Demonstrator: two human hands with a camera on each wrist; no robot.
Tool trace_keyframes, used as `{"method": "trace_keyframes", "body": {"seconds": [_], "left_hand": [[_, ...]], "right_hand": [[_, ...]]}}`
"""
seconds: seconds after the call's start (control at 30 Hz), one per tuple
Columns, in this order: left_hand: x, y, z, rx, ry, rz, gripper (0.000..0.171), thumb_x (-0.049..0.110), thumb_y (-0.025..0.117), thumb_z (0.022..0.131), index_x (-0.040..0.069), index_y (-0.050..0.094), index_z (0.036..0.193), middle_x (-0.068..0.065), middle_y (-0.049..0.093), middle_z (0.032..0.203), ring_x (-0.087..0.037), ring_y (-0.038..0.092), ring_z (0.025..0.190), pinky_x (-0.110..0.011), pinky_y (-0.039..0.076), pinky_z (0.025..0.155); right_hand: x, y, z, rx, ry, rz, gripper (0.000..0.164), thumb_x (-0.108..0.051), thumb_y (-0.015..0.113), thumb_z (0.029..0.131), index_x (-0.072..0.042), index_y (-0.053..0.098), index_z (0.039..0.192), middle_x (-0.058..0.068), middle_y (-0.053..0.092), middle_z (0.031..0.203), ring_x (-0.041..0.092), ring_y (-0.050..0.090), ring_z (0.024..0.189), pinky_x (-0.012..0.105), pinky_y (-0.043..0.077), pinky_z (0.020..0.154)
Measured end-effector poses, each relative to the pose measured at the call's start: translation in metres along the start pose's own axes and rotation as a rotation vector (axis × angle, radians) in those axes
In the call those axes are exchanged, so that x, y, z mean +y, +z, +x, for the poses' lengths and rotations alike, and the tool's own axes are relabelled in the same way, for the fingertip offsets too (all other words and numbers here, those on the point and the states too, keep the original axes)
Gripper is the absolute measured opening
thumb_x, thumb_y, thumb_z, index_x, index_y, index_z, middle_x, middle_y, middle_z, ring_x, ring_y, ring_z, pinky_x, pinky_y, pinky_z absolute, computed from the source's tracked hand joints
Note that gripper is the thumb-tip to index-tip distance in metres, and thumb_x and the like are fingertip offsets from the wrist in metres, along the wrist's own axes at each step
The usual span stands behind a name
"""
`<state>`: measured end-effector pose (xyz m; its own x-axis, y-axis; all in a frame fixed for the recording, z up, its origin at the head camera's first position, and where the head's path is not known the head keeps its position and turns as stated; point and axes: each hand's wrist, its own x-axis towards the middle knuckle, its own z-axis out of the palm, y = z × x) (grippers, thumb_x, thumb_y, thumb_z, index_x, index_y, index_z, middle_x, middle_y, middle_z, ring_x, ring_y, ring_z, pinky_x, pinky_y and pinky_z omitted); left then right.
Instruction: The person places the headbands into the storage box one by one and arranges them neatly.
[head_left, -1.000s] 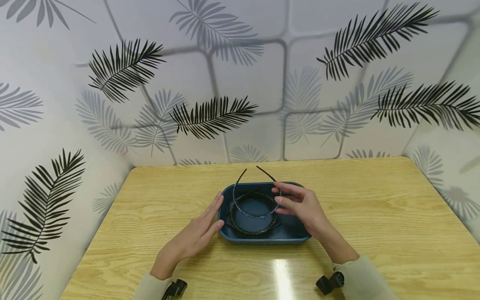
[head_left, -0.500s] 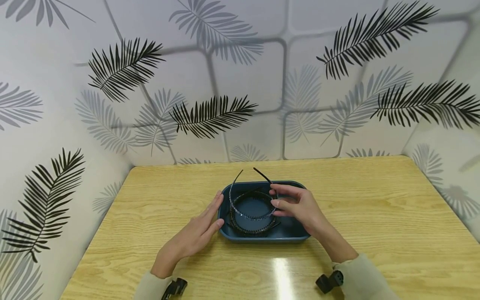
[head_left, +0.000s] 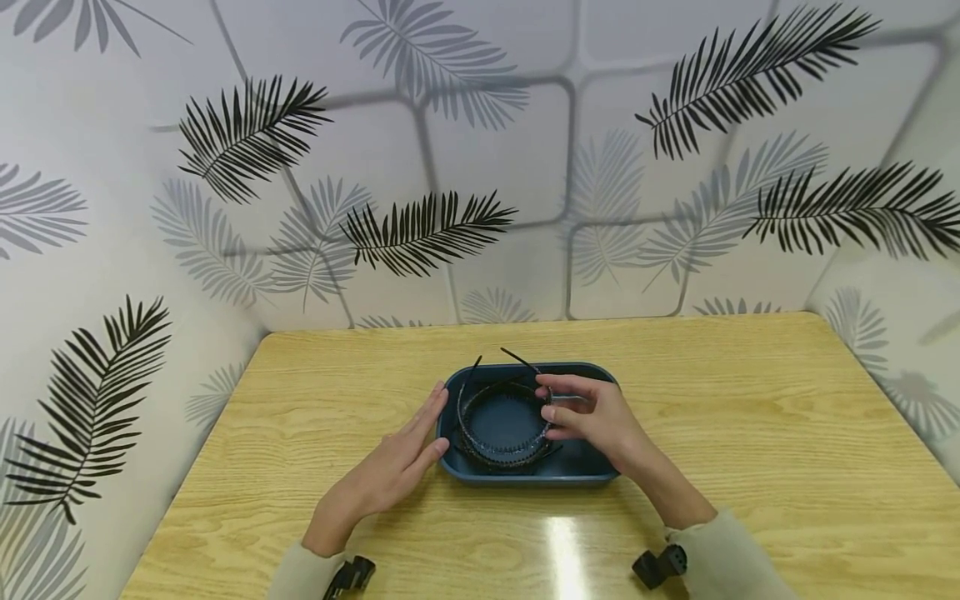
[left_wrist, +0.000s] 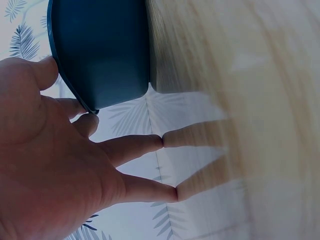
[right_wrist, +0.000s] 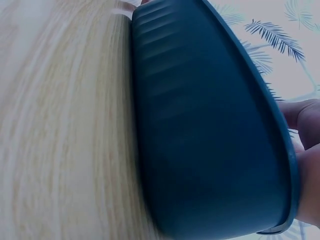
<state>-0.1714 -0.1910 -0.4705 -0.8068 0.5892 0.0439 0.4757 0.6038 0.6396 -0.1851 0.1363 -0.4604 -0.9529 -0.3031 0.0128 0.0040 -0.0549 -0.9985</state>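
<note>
A dark blue plastic bin [head_left: 581, 478] with rounded corners stands on the table. My right hand [head_left: 596, 415] pinches a thin, glittery headband [head_left: 517, 358] between thumb and fingers, low over the bin, its two dark ends pointing away from me. Beneath it, black toothed headbands [head_left: 497, 464] lie curled together in the bin; how many is hidden by their overlap. My left hand [head_left: 397, 462] rests at the bin's left end, fingers extended. In the left wrist view, thumb and fingers touch the rim of the bin [left_wrist: 105, 55], while two straight fingertips meet the tabletop.
The wooden table [head_left: 750, 417] spreads out on both sides of the bin. A wall [head_left: 517, 275] with a leaf pattern rises along the table's back edge. Black wrist cameras [head_left: 660, 567] are strapped at both sleeves.
My right hand has lowered the glittery headband a little and shifted it slightly left, nearer the bands in the bin. The left hand and the bin have stayed put.
</note>
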Motion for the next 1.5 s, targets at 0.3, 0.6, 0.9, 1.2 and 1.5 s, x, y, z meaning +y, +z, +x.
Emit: {"method": "trace_keyframes", "body": {"seconds": [0.3,0.6,0.9,1.2,1.5], "left_hand": [[0.002,-0.001,0.000,-0.014,-0.020,-0.012,0.065,0.035,0.038,0.114,0.018,0.005,0.167,0.008,-0.004,0.171,-0.021,0.011,0.156,-0.075,0.018,0.112],[0.001,-0.001,0.000,-0.007,-0.013,-0.013,0.065,0.032,0.038,0.114,0.018,0.005,0.167,0.006,-0.003,0.172,-0.023,0.011,0.156,-0.073,0.020,0.113],[0.000,-0.001,0.000,-0.012,-0.023,0.000,0.065,0.037,0.036,0.114,0.020,0.004,0.167,-0.001,-0.001,0.173,-0.024,0.013,0.155,-0.081,0.018,0.107],[-0.001,-0.001,0.000,-0.017,-0.016,-0.004,0.065,0.038,0.035,0.114,0.020,0.004,0.167,0.005,-0.002,0.172,-0.020,0.010,0.156,-0.080,0.017,0.109],[0.001,-0.001,0.000,-0.021,-0.022,-0.010,0.065,0.040,0.035,0.114,0.020,0.004,0.167,0.010,-0.005,0.171,-0.021,0.010,0.155,-0.080,0.016,0.109]], "right_hand": [[-0.003,0.000,-0.003,-0.018,-0.009,-0.086,0.048,0.004,0.071,0.094,0.006,0.058,0.141,0.034,0.057,0.133,0.034,0.068,0.109,0.041,0.061,0.077],[-0.007,0.002,-0.005,-0.026,-0.012,-0.160,0.053,0.006,0.071,0.093,0.005,0.055,0.144,0.031,0.057,0.137,0.032,0.063,0.105,0.039,0.062,0.076],[-0.012,0.001,-0.010,-0.055,-0.038,-0.262,0.057,0.006,0.073,0.092,0.006,0.054,0.145,0.029,0.053,0.138,0.029,0.062,0.095,0.039,0.062,0.072],[-0.013,-0.002,-0.010,-0.105,-0.022,-0.282,0.052,0.003,0.069,0.095,0.006,0.053,0.145,0.031,0.053,0.140,0.029,0.071,0.091,0.047,0.061,0.072],[-0.014,-0.003,-0.010,-0.162,-0.010,-0.286,0.049,0.001,0.068,0.097,0.008,0.054,0.143,0.033,0.055,0.134,0.027,0.072,0.084,0.047,0.061,0.074]]}}
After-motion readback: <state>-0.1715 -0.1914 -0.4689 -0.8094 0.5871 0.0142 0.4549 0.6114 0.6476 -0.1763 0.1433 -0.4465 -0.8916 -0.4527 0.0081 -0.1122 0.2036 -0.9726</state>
